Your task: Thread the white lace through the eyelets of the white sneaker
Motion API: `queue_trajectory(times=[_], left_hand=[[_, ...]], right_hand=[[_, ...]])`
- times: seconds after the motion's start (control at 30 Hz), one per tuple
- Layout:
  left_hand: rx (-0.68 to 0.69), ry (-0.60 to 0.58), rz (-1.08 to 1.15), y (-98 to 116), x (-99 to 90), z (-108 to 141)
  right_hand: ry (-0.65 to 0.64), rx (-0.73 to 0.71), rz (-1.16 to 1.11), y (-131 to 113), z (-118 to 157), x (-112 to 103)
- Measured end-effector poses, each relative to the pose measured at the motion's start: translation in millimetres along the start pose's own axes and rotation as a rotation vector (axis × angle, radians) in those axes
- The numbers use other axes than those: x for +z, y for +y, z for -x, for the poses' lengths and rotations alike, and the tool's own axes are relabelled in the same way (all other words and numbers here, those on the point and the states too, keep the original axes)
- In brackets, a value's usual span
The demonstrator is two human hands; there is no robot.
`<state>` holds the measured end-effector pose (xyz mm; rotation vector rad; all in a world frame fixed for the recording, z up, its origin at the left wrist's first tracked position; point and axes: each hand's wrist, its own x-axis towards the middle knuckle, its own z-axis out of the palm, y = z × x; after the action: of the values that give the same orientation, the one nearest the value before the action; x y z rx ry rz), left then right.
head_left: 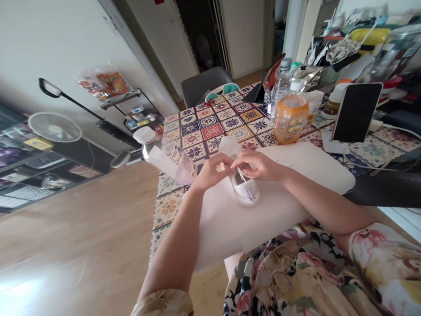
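My right hand [258, 165] is closed in a pinch around a thin white stick [241, 174]. That stick slants down over a small white rounded object [247, 193] with a dark opening and purple marks; its kind is unclear. Close against the right fingertips is my left hand [212, 170], its thumb and fingers curled together. A small orange patch shows at the left fingers, too small to name. Behind both hands stands a crumpled, translucent white wrapper [229, 147]. The white object rests on a large white sheet [223, 228] at the table's near edge.
Left of my hands a clear bottle with a white cap [171, 160] leans in view. An orange-labelled bottle [291, 116], a water bottle [282, 85] and a propped phone [358, 112] stand to the right on the patterned tablecloth [210, 131]. A grey chair [197, 90] is at the far end.
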<state>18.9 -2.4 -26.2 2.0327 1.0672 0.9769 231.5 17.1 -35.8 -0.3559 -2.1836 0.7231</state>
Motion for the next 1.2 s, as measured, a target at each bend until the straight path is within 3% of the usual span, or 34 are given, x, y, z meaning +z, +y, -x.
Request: queue_trajectory(times=[0.23,0.43,0.5,0.63,0.83,1.2], left_hand=[[-0.019,-0.056,-0.041,6,0.2,1],[-0.002,-0.028,-0.036,4,4.4,0],[-0.013,-0.026,0.001,3,7.1,0],[-0.076,-0.004,0.072,0,13.3,1],[-0.068,0.034,0.077,1,18.4,0],[-0.079,0.063,0.122,3,22.0,0]], right_hand=[[0.115,0.052,0.012,0,-2,4],[0.013,0.154,-0.701,-4,9,-16],[-0.023,0.180,-0.786,-3,10,-20],[0.038,0.335,-0.575,-1,2,-16],[-0.011,0.334,-0.222,2,-2,-6],[0.095,0.357,-0.384,4,-2,2]])
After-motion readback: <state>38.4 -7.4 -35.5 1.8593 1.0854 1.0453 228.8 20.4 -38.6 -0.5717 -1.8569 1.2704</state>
